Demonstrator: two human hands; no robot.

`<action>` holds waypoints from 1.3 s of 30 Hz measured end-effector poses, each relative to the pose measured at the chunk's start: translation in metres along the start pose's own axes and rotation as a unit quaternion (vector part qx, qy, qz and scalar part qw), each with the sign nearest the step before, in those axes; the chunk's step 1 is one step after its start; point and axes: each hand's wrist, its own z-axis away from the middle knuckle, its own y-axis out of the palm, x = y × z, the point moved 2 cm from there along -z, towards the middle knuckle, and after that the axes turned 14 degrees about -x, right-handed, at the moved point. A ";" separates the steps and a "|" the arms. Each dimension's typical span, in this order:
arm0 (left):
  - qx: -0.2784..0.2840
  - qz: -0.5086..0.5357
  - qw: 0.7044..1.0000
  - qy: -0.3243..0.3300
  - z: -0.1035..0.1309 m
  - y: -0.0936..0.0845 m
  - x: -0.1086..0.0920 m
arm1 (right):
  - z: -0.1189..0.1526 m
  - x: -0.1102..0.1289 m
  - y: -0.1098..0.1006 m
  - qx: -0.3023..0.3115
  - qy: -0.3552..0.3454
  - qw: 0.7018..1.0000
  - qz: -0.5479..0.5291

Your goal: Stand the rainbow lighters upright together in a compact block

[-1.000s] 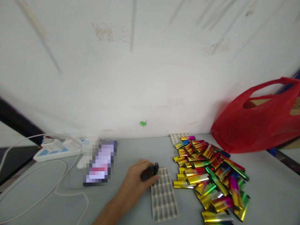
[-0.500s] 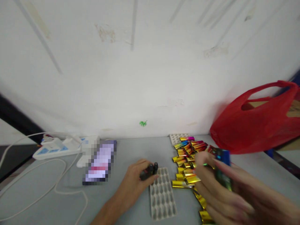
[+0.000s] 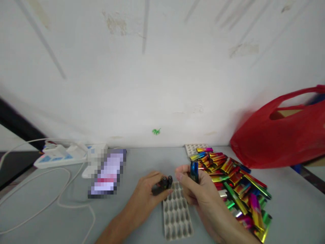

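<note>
My left hand [image 3: 149, 189] is closed around black cylinders [image 3: 167, 182], two of whose round ends point up, at the upper left corner of a pale tray [image 3: 177, 213] with rows of oval hollows. Right of the tray's top, my right hand [image 3: 200, 189] grips a shiny blue metallic sleeve [image 3: 194, 171], held upright between thumb and fingers. Beyond and beside that hand lies a heap of shiny sleeves [image 3: 235, 196] in gold, red, green and pink. The tray's hollows in view hold nothing that I can make out.
Behind the heap is a second pale tray [image 3: 191, 149] by the wall. A red plastic bag [image 3: 276, 135] stands at the right. On the left are a blurred-out phone [image 3: 109, 173], a white power strip [image 3: 61, 157] and a looping white cable [image 3: 69, 176].
My right hand has moved left from over the heap to beside the tray, with the blue sleeve in it, uncovering more of the heap. My left hand has hardly moved.
</note>
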 end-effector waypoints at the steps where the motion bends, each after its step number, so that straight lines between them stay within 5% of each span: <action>1: 0.001 -0.001 1.000 0.000 0.000 0.000 0.000 | -0.003 -0.004 -0.001 0.001 -0.013 1.000 0.017; 8: -0.008 -0.004 1.000 -0.008 -0.001 0.000 -0.002 | -0.010 -0.009 -0.013 -0.010 -0.064 0.995 0.069; 16: 0.003 -0.001 1.000 -0.006 -0.001 0.001 -0.001 | -0.009 -0.014 -0.010 0.040 0.092 0.988 -0.113; 24: 0.005 0.007 1.000 0.007 0.000 0.002 0.001 | -0.004 -0.009 -0.007 0.077 0.045 0.991 -0.104; 39: -0.018 0.004 0.999 -0.037 -0.003 -0.001 0.003 | -0.008 -0.006 -0.006 0.173 0.134 0.954 -0.206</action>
